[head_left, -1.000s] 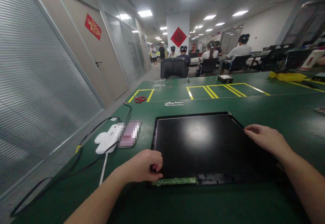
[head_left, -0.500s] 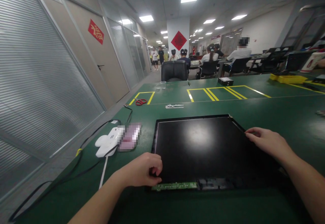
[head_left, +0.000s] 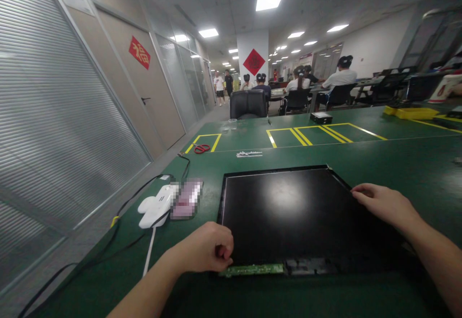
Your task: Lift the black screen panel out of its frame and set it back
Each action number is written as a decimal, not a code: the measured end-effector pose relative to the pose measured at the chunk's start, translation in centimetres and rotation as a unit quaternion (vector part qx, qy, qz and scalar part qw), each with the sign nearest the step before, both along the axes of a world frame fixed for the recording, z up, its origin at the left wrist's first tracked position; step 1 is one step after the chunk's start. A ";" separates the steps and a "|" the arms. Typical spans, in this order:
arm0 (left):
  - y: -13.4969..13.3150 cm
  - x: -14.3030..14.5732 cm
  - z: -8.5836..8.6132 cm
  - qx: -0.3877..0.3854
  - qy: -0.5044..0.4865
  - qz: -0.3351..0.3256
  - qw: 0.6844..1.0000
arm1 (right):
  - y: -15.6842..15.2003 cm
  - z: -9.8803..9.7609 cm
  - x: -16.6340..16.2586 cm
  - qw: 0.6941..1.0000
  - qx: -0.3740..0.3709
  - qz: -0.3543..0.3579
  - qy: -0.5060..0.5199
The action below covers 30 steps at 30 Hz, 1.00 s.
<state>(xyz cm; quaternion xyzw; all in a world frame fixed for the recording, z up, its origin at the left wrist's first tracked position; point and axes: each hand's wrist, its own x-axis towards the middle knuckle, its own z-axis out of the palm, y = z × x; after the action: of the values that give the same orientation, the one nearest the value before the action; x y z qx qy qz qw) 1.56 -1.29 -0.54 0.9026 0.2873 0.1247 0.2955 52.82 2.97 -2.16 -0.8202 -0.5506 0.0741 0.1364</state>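
A flat black display panel [head_left: 288, 212] lies screen up on the green table in front of me. Along its near edge runs a narrow green circuit board [head_left: 254, 270], beside a dark strip. My left hand [head_left: 207, 248] is curled at the panel's near left corner, thumb and forefinger pressed together. Whatever sits between those fingertips is hidden or too small to name. At the right side, my right hand [head_left: 386, 207] pinches the panel's edge with thumb and fingers, its fingertips partly out of sight.
Left of the panel are a white power strip [head_left: 157, 206] with black cables and a pinkish, blurred-out flat object [head_left: 186, 200]. Farther back lie red-handled scissors [head_left: 201, 148], small white pieces [head_left: 249, 154], a black box [head_left: 321, 118] and a yellow tray [head_left: 411, 112]. People sit at distant desks.
My left thumb has come up from the circuit board's end to meet the forefinger. My right hand stays at the panel's right edge. The view has shifted slightly.
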 end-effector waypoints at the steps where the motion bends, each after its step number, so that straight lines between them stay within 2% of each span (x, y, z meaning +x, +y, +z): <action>1: 0.0 0.0 -0.1 -0.002 0.002 -0.001 1.000 | 0.0 0.0 0.0 1.000 -0.002 -0.001 0.000; 10: 0.2 0.0 -0.3 0.004 0.013 0.002 1.000 | 0.2 -0.7 0.5 0.999 0.032 0.005 -0.010; 19: 0.0 0.0 0.1 0.008 0.013 0.000 1.000 | 0.0 0.0 0.2 1.000 0.003 0.000 -0.005; 30: 0.0 0.1 0.2 -0.003 0.025 -0.001 1.000 | -0.1 0.0 0.3 0.999 0.019 0.002 -0.026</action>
<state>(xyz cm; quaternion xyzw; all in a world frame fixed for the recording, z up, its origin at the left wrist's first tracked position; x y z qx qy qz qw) 1.68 -1.29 -0.34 0.9050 0.2938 0.1010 0.2906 53.08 2.88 -2.11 -0.8179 -0.5571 0.0431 0.1373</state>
